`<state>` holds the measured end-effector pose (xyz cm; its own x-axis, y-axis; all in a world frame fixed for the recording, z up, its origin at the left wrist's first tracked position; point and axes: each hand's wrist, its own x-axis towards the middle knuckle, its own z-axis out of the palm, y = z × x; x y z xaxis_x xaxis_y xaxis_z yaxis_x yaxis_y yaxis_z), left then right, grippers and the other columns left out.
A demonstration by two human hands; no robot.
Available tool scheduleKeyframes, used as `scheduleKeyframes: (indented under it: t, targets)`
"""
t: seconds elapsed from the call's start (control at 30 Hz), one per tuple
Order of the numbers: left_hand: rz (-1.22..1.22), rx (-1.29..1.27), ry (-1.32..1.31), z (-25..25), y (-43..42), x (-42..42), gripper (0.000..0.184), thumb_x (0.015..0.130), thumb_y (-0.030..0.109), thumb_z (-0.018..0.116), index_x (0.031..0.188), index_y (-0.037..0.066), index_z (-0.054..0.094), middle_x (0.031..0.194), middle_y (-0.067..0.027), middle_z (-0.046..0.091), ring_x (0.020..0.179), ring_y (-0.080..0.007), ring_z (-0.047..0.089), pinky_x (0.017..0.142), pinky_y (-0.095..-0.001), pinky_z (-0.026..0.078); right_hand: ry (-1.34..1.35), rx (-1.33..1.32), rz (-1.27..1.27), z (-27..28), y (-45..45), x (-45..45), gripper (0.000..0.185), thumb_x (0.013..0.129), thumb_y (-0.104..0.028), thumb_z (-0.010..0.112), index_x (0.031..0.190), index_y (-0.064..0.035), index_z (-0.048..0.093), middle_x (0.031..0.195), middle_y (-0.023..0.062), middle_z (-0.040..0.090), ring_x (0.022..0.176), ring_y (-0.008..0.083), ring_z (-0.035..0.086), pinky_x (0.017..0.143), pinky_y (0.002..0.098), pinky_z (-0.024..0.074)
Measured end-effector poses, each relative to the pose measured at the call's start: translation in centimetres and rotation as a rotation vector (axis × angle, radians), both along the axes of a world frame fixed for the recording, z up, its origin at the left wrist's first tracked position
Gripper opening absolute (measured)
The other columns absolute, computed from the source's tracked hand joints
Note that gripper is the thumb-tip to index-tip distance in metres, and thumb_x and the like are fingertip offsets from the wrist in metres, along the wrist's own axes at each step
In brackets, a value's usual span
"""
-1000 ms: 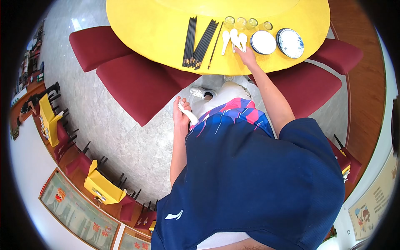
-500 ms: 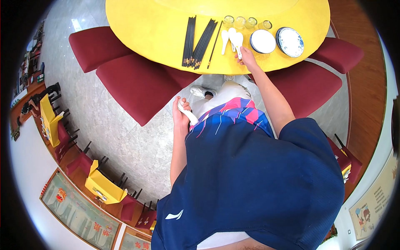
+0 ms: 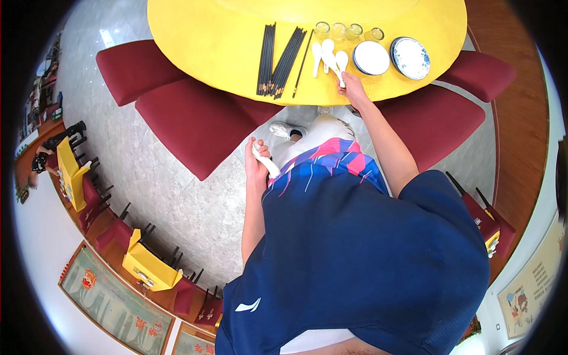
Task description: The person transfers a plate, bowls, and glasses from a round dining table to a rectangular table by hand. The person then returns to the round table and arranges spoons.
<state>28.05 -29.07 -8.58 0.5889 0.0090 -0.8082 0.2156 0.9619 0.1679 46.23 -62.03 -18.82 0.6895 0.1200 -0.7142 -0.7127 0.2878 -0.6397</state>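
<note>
At the near edge of the yellow round table (image 3: 225,71), my right hand (image 3: 353,90) is closed around the handle of a white spoon (image 3: 341,60). Its bowl points away from me. Just left of it lie more white spoons (image 3: 316,54), some overlapping. Lower down, beside my hip, my left hand (image 3: 257,155) is closed on a smooth, long white piece (image 3: 269,165) that looks like a white spoon; whether several are stacked there I cannot tell. Right of the spoons are a stack of white plates (image 3: 371,57) and a stack of blue-patterned plates (image 3: 411,58).
Bundles of black chopsticks (image 3: 287,62) and one single chopstick (image 3: 303,64) lie left of the spoons. Several glasses (image 3: 338,31) stand behind. Dark red chairs (image 3: 201,124) flank the table. A person (image 3: 44,157) bends over a farther table at the far left.
My right hand has tilted the spoon slightly and drawn it rightward, apart from the other spoons. My left hand keeps its hold. The far person has shifted.
</note>
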Motion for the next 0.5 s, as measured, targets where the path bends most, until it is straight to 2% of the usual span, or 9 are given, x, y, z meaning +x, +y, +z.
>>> scheduleKeyframes:
  t: [0.07,0.2,0.27,0.5]
  targets:
    - [0.000,0.002,0.003,0.0,-0.1,0.0,0.014,0.093,0.022,0.058,0.098,0.013,0.049,0.079,-0.0044,0.050,0.057,-0.0078,0.044,0.045,-0.0177,0.040,-0.063,0.102,0.024,-0.1,-0.1,-0.6,0.028,0.100,-0.026,0.045,0.117,-0.0072,0.057,0.090,0.0029,0.060,0.074,0.0106,0.057,0.064,0.0241,0.0439]
    - [-0.001,-0.004,-0.006,-0.1,0.0,0.1,0.013,0.094,0.022,0.057,0.098,0.013,0.049,0.079,-0.0043,0.050,0.057,-0.0077,0.044,0.045,-0.0177,0.040,-0.085,0.021,0.091,3.3,1.2,-1.3,0.030,0.099,-0.027,0.047,0.121,-0.0080,0.055,0.094,0.0019,0.060,0.080,0.0112,0.060,0.068,0.0248,0.0440]
    - [-0.005,-0.002,-0.005,-0.1,-0.1,0.2,0.013,0.094,0.022,0.056,0.098,0.012,0.049,0.079,-0.0044,0.050,0.058,-0.0077,0.044,0.045,-0.0176,0.040,-0.100,-0.004,0.134,3.7,1.5,-1.4,0.030,0.097,-0.028,0.052,0.120,-0.0092,0.055,0.096,0.0014,0.062,0.086,0.0114,0.062,0.069,0.0249,0.0440]
    - [0.000,-0.007,0.000,0.1,-0.1,0.2,0.013,0.094,0.022,0.056,0.098,0.012,0.048,0.080,-0.0048,0.050,0.059,-0.0080,0.044,0.046,-0.0175,0.040,-0.058,-0.072,0.144,2.8,1.8,-1.0,0.026,0.093,-0.028,0.059,0.110,-0.0087,0.054,0.096,0.0027,0.065,0.083,0.0115,0.064,0.069,0.0237,0.0442]
